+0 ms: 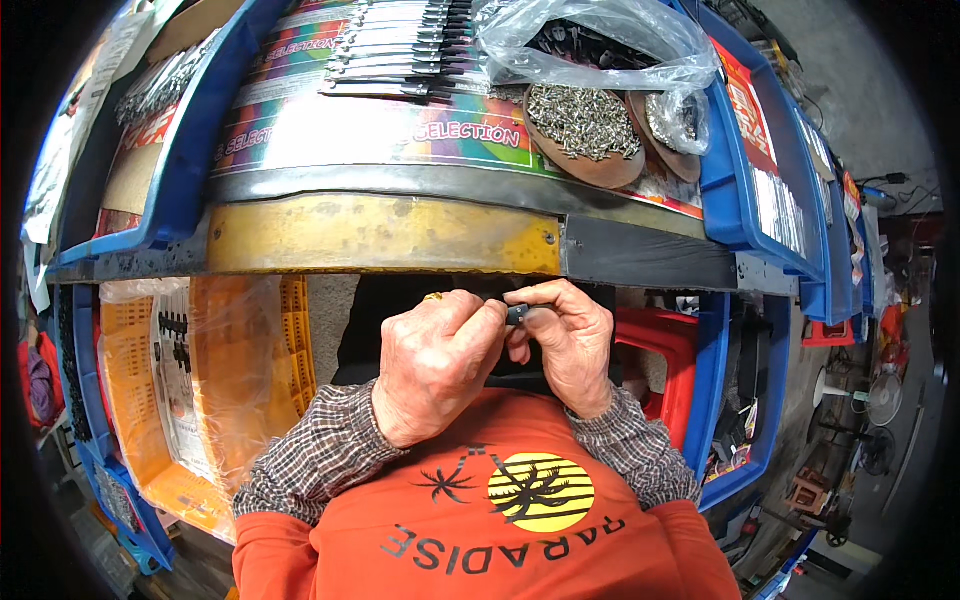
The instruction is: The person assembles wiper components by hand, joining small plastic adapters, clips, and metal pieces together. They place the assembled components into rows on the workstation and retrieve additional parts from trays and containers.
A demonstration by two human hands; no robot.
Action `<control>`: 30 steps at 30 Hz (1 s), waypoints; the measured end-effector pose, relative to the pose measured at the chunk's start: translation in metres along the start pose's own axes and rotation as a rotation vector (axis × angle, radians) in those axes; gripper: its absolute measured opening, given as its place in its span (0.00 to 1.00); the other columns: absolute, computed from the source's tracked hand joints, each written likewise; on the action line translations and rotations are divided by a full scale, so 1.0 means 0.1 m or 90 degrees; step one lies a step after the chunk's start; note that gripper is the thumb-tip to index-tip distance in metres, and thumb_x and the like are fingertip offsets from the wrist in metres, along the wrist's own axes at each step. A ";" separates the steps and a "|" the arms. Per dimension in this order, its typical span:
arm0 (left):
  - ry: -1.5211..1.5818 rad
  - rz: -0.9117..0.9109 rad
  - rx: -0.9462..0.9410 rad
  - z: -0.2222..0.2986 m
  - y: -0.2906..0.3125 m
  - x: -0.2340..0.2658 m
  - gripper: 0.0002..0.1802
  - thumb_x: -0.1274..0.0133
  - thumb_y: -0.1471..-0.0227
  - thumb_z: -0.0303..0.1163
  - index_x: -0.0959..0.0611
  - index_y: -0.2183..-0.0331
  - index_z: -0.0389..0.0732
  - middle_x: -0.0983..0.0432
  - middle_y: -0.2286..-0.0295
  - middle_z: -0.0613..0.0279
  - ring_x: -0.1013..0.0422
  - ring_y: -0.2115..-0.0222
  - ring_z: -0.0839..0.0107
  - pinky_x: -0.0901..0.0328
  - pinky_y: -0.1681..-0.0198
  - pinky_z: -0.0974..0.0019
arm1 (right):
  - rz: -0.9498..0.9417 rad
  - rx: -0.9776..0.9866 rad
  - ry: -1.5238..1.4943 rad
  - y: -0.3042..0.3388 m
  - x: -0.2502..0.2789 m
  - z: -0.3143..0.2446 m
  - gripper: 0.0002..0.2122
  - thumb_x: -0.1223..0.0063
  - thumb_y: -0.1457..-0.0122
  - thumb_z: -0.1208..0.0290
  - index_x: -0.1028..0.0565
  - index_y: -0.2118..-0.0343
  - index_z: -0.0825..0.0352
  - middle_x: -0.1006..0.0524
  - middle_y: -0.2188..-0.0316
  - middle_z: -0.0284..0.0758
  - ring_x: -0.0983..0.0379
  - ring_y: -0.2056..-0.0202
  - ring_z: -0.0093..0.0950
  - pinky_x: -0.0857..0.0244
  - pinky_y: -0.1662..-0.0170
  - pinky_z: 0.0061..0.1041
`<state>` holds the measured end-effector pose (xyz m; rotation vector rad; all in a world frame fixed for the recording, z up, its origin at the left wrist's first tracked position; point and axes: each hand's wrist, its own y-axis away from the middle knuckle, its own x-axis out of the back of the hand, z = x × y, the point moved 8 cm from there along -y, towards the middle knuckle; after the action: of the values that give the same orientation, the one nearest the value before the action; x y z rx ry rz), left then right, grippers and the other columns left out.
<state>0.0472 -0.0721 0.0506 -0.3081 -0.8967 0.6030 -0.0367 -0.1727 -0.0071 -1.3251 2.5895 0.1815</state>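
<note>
My left hand (435,360) and my right hand (575,345) meet in front of my chest, just below the bench edge. Their fingers are pinched together on a small black piece (517,314), which mostly hides behind them; its kind cannot be made out. On the bench beyond lies a row of slim metal pieces with black ends (400,50), side by side. To their right, a brown bowl (612,173) holds many small shiny metal pins or rivets (585,120). A second brown bowl (683,168) stands beside it, partly under a clear plastic bag (600,65).
The bench has a yellow and black front edge (385,232). Blue bins stand at the left (185,150) and right (735,190). Below the bench sit an orange basket (215,300) lined with clear plastic, a red stool (675,335) and another blue bin (712,360).
</note>
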 end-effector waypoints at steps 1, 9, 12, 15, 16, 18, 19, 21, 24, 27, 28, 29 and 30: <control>-0.010 -0.007 -0.003 0.01 0.01 0.00 0.14 0.39 0.65 0.18 0.20 0.70 0.38 0.27 0.78 0.61 0.28 0.79 0.65 0.35 0.77 0.66 | 0.005 -0.035 0.019 0.01 0.00 0.02 0.08 0.45 0.40 0.71 0.25 0.63 0.72 0.25 0.77 0.30 0.30 0.79 0.15 0.34 0.76 0.13; -0.016 -0.023 -0.005 -0.01 0.01 -0.04 0.14 0.40 0.65 0.19 0.20 0.69 0.38 0.26 0.78 0.61 0.28 0.78 0.65 0.35 0.76 0.66 | 0.022 -0.064 0.093 0.01 0.01 0.01 0.05 0.45 0.41 0.76 0.24 0.64 0.70 0.24 0.76 0.29 0.30 0.77 0.12 0.35 0.75 0.11; -0.031 -0.019 -0.014 -0.01 -0.02 0.00 0.13 0.39 0.64 0.19 0.20 0.70 0.38 0.26 0.78 0.61 0.28 0.78 0.65 0.35 0.77 0.65 | -0.008 -0.075 0.069 -0.01 -0.01 -0.01 0.06 0.46 0.40 0.76 0.25 0.62 0.71 0.24 0.75 0.30 0.30 0.77 0.13 0.34 0.75 0.12; -0.006 -0.015 -0.020 -0.01 -0.06 0.07 0.13 0.39 0.64 0.20 0.21 0.70 0.38 0.26 0.78 0.60 0.28 0.79 0.63 0.34 0.77 0.65 | -0.012 -0.066 0.151 0.00 -0.06 -0.12 0.10 0.48 0.39 0.76 0.27 0.56 0.72 0.24 0.75 0.31 0.28 0.75 0.15 0.32 0.72 0.14; 0.000 -0.009 -0.040 0.02 -0.12 0.11 0.13 0.38 0.64 0.21 0.21 0.70 0.38 0.26 0.77 0.59 0.28 0.79 0.63 0.33 0.77 0.64 | 0.005 -0.061 0.163 0.01 -0.05 -0.17 0.12 0.48 0.40 0.77 0.28 0.54 0.71 0.24 0.75 0.31 0.28 0.74 0.15 0.31 0.72 0.14; -0.005 0.021 -0.061 0.03 -0.19 0.23 0.13 0.38 0.63 0.22 0.21 0.70 0.38 0.26 0.77 0.59 0.28 0.79 0.62 0.33 0.76 0.64 | 0.016 -0.018 0.190 0.02 -0.05 -0.26 0.14 0.48 0.40 0.78 0.29 0.52 0.72 0.24 0.75 0.31 0.28 0.75 0.15 0.31 0.72 0.14; -0.041 0.016 -0.066 0.01 -0.22 0.25 0.11 0.40 0.62 0.25 0.23 0.71 0.39 0.32 0.80 0.61 0.31 0.80 0.64 0.34 0.78 0.63 | 0.029 0.016 0.205 0.03 -0.01 -0.31 0.15 0.48 0.41 0.79 0.30 0.50 0.73 0.24 0.76 0.31 0.28 0.75 0.16 0.31 0.72 0.15; -0.080 0.019 -0.073 -0.06 -0.33 0.35 0.10 0.41 0.61 0.25 0.23 0.71 0.40 0.33 0.80 0.61 0.31 0.80 0.63 0.34 0.78 0.62 | 0.045 0.067 0.240 0.02 0.02 -0.42 0.15 0.46 0.42 0.78 0.30 0.51 0.73 0.23 0.76 0.32 0.28 0.76 0.16 0.32 0.72 0.16; -0.138 0.026 -0.068 -0.22 -0.48 0.50 0.08 0.41 0.59 0.24 0.24 0.72 0.41 0.33 0.80 0.60 0.30 0.79 0.61 0.35 0.78 0.61 | 0.036 0.150 0.306 0.00 0.06 -0.56 0.12 0.45 0.43 0.78 0.27 0.55 0.73 0.23 0.76 0.33 0.27 0.76 0.18 0.33 0.73 0.17; -0.197 0.033 -0.074 -0.48 -0.70 0.55 0.08 0.42 0.58 0.25 0.24 0.72 0.41 0.31 0.79 0.59 0.29 0.78 0.60 0.33 0.76 0.60 | 0.039 0.207 0.380 -0.05 0.07 -0.67 0.09 0.44 0.44 0.78 0.24 0.60 0.72 0.23 0.76 0.34 0.26 0.77 0.19 0.33 0.73 0.16; -0.216 0.029 -0.049 -0.60 -0.75 0.61 0.09 0.41 0.58 0.26 0.24 0.71 0.41 0.29 0.78 0.58 0.28 0.76 0.58 0.33 0.75 0.59 | 0.043 0.210 0.392 -0.08 0.05 -0.69 0.07 0.44 0.44 0.79 0.24 0.62 0.72 0.22 0.76 0.35 0.26 0.77 0.19 0.33 0.73 0.16; -0.227 0.041 -0.046 -0.69 -0.82 0.67 0.09 0.41 0.58 0.26 0.24 0.70 0.41 0.28 0.77 0.57 0.28 0.76 0.57 0.33 0.74 0.58 | 0.045 0.216 0.387 -0.10 0.04 -0.71 0.07 0.44 0.44 0.79 0.24 0.62 0.72 0.22 0.76 0.35 0.26 0.77 0.19 0.33 0.73 0.16; -0.236 0.053 -0.042 -0.79 -0.89 0.73 0.10 0.42 0.57 0.26 0.24 0.69 0.41 0.27 0.76 0.56 0.28 0.75 0.56 0.33 0.74 0.58 | 0.039 0.212 0.376 -0.12 0.03 -0.71 0.07 0.44 0.45 0.79 0.24 0.62 0.72 0.22 0.76 0.35 0.26 0.77 0.19 0.33 0.73 0.16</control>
<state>0.1767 -0.0988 0.0933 -0.2993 -1.2661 0.7219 -0.0393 -0.1971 0.0610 -1.3174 2.9372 -0.7059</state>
